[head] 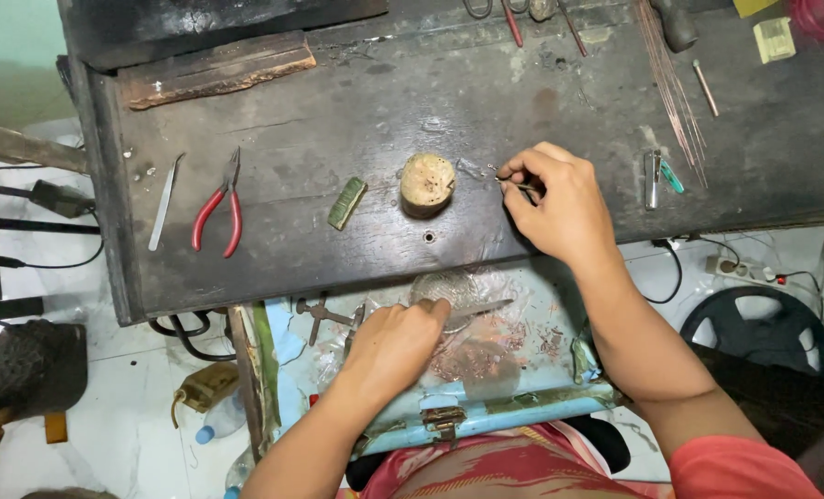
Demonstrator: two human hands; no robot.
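Dark, scarred wood made up the workbench (338, 129), and the right hand (560, 203) rested on it with thumb and forefinger pinched together on thin tweezers (521, 187), their tips pointing away from the palm toward a small bit of metal too tiny to make out. Just beyond those tips stood a round wooden block (427, 181), and past that a small green brush (347, 203). Lower down, the left hand (395, 340) lay in the pale blue drawer (513, 411), fingers closed on a flat metal file (482, 309) that stuck out from the fingertips over a clear plastic bag (458, 288). Well away from both grips lay red-handled pliers (219, 205), with a second steel tweezer (164, 201) beside them.
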